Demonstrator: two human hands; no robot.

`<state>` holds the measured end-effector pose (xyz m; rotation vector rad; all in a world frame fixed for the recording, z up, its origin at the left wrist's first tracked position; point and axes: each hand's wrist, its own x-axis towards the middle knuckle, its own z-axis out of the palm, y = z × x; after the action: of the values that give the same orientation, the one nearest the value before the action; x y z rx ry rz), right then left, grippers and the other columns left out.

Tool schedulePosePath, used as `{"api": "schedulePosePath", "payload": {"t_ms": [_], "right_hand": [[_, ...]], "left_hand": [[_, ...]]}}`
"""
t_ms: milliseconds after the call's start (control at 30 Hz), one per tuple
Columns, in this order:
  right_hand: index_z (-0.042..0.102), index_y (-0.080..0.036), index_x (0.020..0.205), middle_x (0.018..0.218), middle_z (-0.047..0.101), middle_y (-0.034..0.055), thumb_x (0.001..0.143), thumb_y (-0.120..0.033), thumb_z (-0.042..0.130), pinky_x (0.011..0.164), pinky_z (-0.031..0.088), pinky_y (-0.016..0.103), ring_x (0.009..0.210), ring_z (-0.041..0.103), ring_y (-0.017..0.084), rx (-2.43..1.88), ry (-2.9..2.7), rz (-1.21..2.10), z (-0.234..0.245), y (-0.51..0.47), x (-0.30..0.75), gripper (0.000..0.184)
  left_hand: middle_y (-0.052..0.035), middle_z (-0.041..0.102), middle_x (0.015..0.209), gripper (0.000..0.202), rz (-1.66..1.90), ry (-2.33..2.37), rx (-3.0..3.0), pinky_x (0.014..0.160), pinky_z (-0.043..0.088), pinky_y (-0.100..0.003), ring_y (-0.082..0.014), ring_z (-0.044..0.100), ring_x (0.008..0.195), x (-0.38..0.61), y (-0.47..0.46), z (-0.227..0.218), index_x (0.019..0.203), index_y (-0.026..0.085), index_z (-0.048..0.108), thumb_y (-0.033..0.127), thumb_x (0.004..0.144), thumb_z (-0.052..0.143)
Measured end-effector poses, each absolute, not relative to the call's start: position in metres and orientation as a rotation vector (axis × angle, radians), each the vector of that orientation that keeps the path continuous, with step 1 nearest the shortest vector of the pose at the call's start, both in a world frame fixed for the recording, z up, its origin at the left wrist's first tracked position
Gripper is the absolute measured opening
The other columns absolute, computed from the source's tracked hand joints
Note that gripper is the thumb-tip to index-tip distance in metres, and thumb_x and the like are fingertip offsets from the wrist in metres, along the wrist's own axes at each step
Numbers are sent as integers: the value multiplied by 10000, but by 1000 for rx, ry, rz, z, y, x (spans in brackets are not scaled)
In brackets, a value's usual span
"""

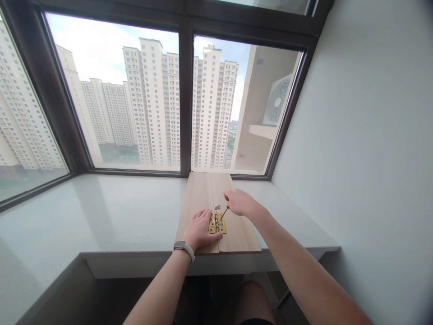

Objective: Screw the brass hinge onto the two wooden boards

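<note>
Two light wooden boards (203, 194) lie side by side on a white window-sill counter (118, 216). A brass hinge (217, 223) sits across their seam near the front edge. My left hand (200, 229), with a watch on its wrist, lies flat on the left board, its fingers spread and touching the hinge. My right hand (241, 203) is closed round a small screwdriver (224, 211) whose tip meets the hinge. A few dark screws (217, 207) lie loose on the boards just behind the hinge.
A large dark-framed window (184, 90) stands behind the counter, with tower blocks outside. A white wall (365, 135) closes the right side. The counter's front edge (209, 264) runs just before the boards, and my knees show below it.
</note>
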<state>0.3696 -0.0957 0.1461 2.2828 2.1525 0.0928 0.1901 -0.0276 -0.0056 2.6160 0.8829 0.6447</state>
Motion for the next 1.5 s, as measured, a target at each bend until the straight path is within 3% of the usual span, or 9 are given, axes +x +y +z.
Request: {"api": "schedulePosePath", "payload": {"t_ms": [400,533,700,933,1233,1333,1500], "right_hand": [[650,-209,1078,1073,711,120,902,-237,539,729,445,335,968,673,274,2400,1903,142,146,-92,363,210],[618,-203,1098,1155,673,124,887,-230,592,697,427,306,946,667,241,2322,2018,73,143,-93,368,214],[615,-195,1005,1092,682,94,857,-138,609,660,388,276,909,650,198,2266,2133,87,140,-93,373,159],[638,-202,948,1048,711,87,895,-207,587,673,396,280,929,652,206,2294,2123,121,144,-92,372,74],[623,-198,1107,1127,680,136,911,-291,579,724,437,318,980,664,262,2371,1965,110,141,-92,368,221],[602,-202,1120,1193,643,125,875,-213,619,712,428,299,967,659,233,2297,2043,77,141,-95,370,245],[608,-211,1010,1092,670,84,879,-158,585,677,394,283,934,645,206,2269,2100,108,142,-96,372,143]], "left_hand": [[-107,511,1472,918,656,872,2623,1172,300,-457,-341,390,1403,190,-28,-5,1479,231,389,713,733,622],[-103,512,1473,907,655,876,2619,1176,294,-455,-337,382,1410,190,-28,-5,1474,239,393,707,732,622],[-100,507,1479,910,654,877,2612,1177,294,-456,-337,371,1419,190,-29,-4,1477,240,393,701,728,629],[-97,508,1478,912,641,891,2604,1178,296,-442,-329,385,1410,189,-30,-2,1480,245,392,705,730,633],[-94,502,1490,915,627,889,2598,1182,295,-447,-326,384,1417,188,-31,1,1484,242,391,698,730,641],[-94,494,1501,925,611,907,2590,1188,282,-453,-332,371,1429,189,-31,1,1490,246,386,700,726,643],[-86,495,1501,924,607,905,2589,1195,273,-445,-325,362,1436,189,-33,2,1495,247,381,693,729,642]]}}
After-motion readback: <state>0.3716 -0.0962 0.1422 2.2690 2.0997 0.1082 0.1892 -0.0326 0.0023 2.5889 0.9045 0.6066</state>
